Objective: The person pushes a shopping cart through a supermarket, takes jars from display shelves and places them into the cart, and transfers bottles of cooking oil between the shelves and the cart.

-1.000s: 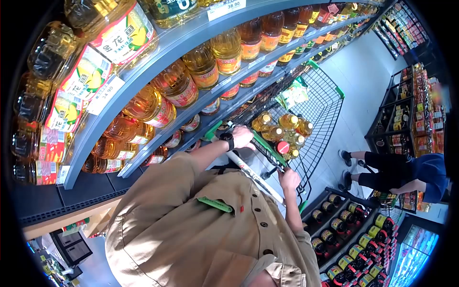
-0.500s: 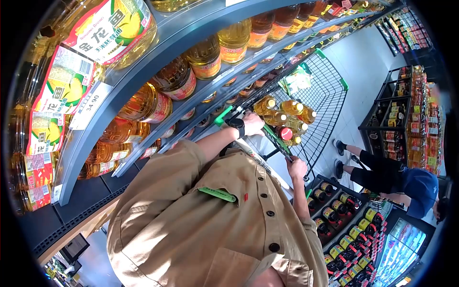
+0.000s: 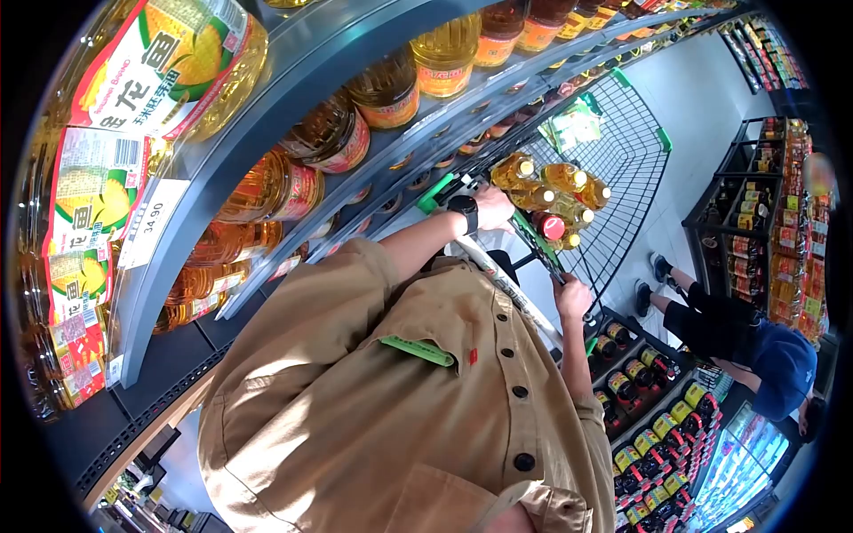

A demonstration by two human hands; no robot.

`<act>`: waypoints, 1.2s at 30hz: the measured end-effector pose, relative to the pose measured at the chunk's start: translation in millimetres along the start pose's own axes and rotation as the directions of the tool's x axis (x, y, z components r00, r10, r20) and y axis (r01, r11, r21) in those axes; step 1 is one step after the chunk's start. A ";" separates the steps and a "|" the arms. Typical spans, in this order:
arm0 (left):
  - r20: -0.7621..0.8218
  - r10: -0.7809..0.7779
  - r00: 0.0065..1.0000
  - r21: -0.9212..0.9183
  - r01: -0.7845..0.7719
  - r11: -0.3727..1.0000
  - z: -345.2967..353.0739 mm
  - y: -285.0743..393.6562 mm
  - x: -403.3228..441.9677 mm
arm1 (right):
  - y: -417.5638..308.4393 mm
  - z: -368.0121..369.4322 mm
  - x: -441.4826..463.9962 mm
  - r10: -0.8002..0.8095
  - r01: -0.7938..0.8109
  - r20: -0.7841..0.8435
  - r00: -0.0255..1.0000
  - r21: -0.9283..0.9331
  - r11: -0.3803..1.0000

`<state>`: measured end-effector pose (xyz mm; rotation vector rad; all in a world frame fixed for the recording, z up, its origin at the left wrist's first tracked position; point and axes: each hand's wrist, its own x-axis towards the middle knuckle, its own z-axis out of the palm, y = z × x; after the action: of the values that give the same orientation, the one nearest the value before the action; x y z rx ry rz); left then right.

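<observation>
A shopping cart [image 3: 635, 133] with green corners stands in front of me. My left hand [image 3: 493, 209], below a black wristwatch [image 3: 463, 211], is closed on its handle near the shelf side. Toward the handle's other end, my right hand [image 3: 573, 298] is closed on it too. Bottles of yellow oil [image 3: 562, 176] stand grouped in the cart near the handle, with one red-capped bottle [image 3: 551, 228] among them. Farther forward in the cart lies a green and white package [image 3: 573, 124].
On the left a curved shelf [image 3: 191, 191] holds large oil bottles [image 3: 169, 67], with a price tag [image 3: 153, 222]. A person in a blue top [image 3: 782, 369] is at the right beside another rack [image 3: 745, 213]. Dark bottles with yellow labels [image 3: 657, 444] fill a display at the lower right.
The shelf bottles have slid left and down in view, and the cart with both my hands has shifted right. The other person now appears lower and leaning more. My grip looks the same.
</observation>
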<state>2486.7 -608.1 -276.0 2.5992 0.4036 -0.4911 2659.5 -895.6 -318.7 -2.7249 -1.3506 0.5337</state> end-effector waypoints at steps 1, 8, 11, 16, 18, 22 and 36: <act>0.002 0.005 1.000 0.008 -0.005 1.000 1.0 -0.9 4.3 | 2.7 1.4 2.8 0.004 -0.004 0.002 1.000 0.005 1.000; -0.035 -0.017 0.999 0.047 0.019 0.999 3.7 0.9 25.4 | 9.2 -7.1 21.0 0.049 -0.048 0.048 0.998 -0.020 0.999; -0.029 -0.022 0.999 0.047 0.023 0.999 8.7 -2.3 39.2 | 7.8 -16.8 28.2 0.069 -0.068 0.042 0.997 -0.017 0.998; 0.017 -0.080 0.997 0.038 0.079 0.996 -0.5 4.9 53.9 | 27.3 -10.4 47.6 0.039 -0.038 0.020 0.999 -0.017 0.999; 0.022 -0.093 0.995 0.041 0.092 0.995 -3.8 7.9 61.9 | 32.7 -11.4 54.2 0.032 -0.031 0.021 0.999 -0.020 0.999; 0.028 -0.098 0.995 0.054 0.096 0.994 -9.3 10.9 77.0 | 38.5 -21.3 66.8 0.053 -0.053 0.015 0.998 -0.004 0.999; 0.018 -0.137 0.990 0.065 0.136 0.989 -9.6 11.0 119.4 | 71.6 -22.3 108.5 0.071 -0.073 0.121 0.990 0.015 0.997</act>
<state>2599.8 -589.5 -312.1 2.6360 0.5701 -0.5886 2781.9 -852.7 -342.5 -2.7758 -1.2678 0.7236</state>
